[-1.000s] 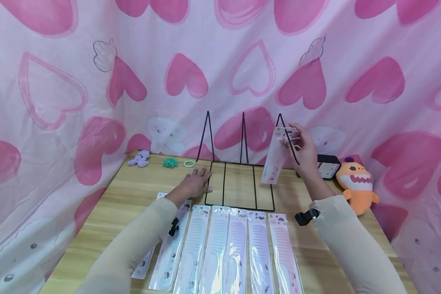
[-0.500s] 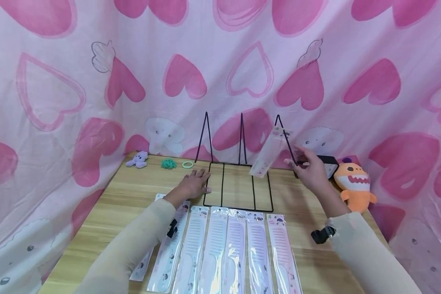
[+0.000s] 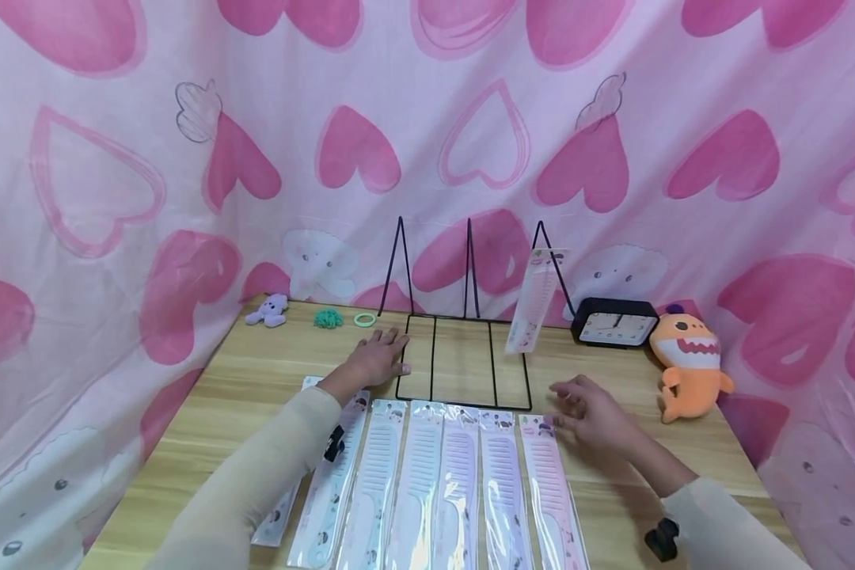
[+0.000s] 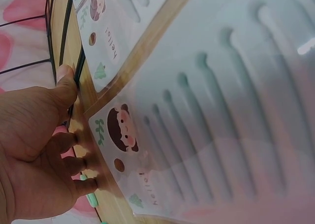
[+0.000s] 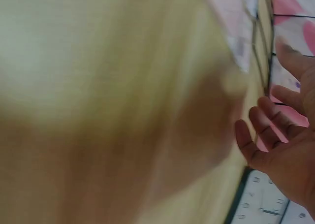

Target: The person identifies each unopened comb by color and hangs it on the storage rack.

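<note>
In the head view a packaged pink comb (image 3: pixel 532 305) hangs from the right prong of a black wire rack (image 3: pixel 463 405). My left hand (image 3: pixel 378 358) rests on the rack's left side, fingers spread; its thumb touches the wire in the left wrist view. My right hand (image 3: pixel 590 412) is over the table just right of the row, holding nothing, fingers loosely bent. Nearest to it lies another packaged pink comb (image 3: pixel 550 483). Purple combs (image 3: pixel 502 475) and bluish-green combs (image 3: pixel 374 467) in clear sleeves lie beside it in a row. My left forearm partly covers the leftmost packages.
Behind the rack's right side stand a black clock (image 3: pixel 615 323) and an orange shark plush (image 3: pixel 689 364). A purple plush (image 3: pixel 267 309), a green tangled bundle (image 3: pixel 328 318) and a pale green ring (image 3: pixel 365 319) sit at the back left. A heart-patterned curtain (image 3: pixel 427 103) encloses the table.
My right hand let go of the pink comb on the right prong, then came down and toward me. The comb swung left and back to hang steeper. My left hand stayed put.
</note>
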The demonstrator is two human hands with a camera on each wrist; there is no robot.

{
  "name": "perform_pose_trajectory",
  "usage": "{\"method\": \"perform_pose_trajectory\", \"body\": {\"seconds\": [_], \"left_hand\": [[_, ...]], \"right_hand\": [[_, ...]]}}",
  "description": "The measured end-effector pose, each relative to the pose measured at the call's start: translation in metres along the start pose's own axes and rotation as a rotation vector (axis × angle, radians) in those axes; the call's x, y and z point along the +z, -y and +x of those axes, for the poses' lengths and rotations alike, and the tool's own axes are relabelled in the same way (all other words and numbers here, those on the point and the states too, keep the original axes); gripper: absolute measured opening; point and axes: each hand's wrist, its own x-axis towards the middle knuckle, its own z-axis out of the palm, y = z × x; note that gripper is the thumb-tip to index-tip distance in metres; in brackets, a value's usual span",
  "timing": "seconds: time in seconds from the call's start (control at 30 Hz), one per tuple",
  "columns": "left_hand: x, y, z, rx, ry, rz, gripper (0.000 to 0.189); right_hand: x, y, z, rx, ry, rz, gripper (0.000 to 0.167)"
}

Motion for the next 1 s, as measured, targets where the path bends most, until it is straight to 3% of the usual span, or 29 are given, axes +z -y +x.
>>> {"method": "perform_pose_trajectory", "body": {"seconds": [0.13, 0.53, 1.0], "left_hand": [[-0.004, -0.003, -0.003, -0.002, -0.008, 0.016, 0.076], [-0.001, -0.003, -0.004, -0.002, -0.012, 0.009, 0.075], [-0.001, -0.002, -0.003, -0.004, -0.021, 0.007, 0.075]], "right_hand": [[0.01, -0.001, -0.012, -0.003, 0.057, -0.029, 0.064], [0.024, -0.004, -0.017, -0.006, 0.027, -0.098, 0.057], [0.025, 0.006, -0.017, 0.022, 0.07, 0.023, 0.047]]}}
